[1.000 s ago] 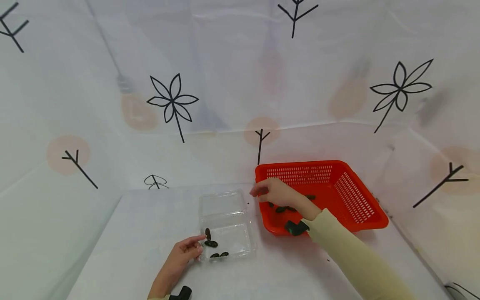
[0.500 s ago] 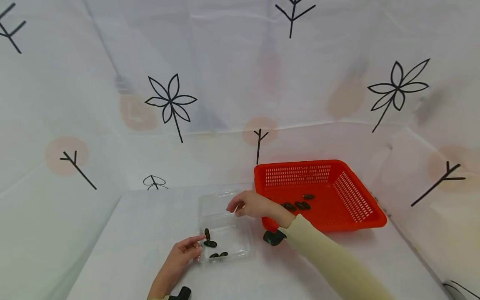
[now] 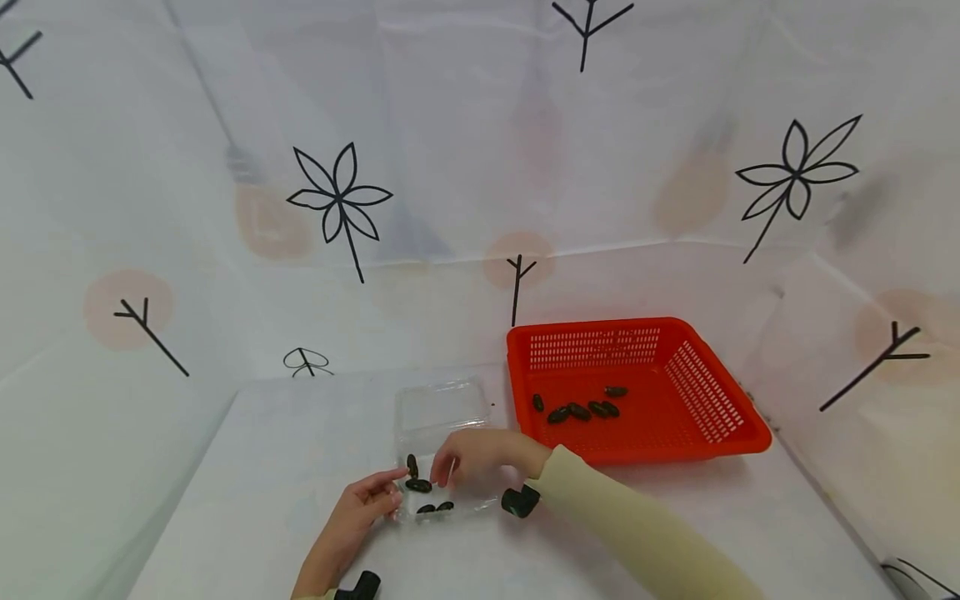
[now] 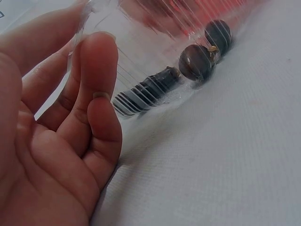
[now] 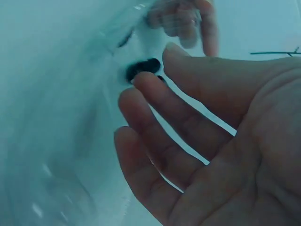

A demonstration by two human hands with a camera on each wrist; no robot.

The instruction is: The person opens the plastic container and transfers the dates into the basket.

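Counter (image 3: 247, 542), white, spreads in front. At its near side the left hand (image 3: 367, 502) pinches the left wall of a clear box (image 3: 480, 502); that grip is narrow, seemingly to steady something so light. Four dark pieces (image 3: 417, 486) lie inside, two along the near edge and two beside the left fingertips; glossy plastic makes them hard to identify. Over the base hangs the right hand (image 3: 472, 454), hiding part of it, its grip loosely curved, thumb apart from index, nothing plainly between; whether a fingertip touches a piece, I cannot tell. The lid (image 3: 441, 406) lies folded to the far side, probably to leave the base reachable. Far right, a red basket (image 3: 690, 408) carries six more pieces (image 3: 579, 412), likely set within the right arm's reach. Beyond hangs a printed white sheet (image 3: 450, 167), cut off above.
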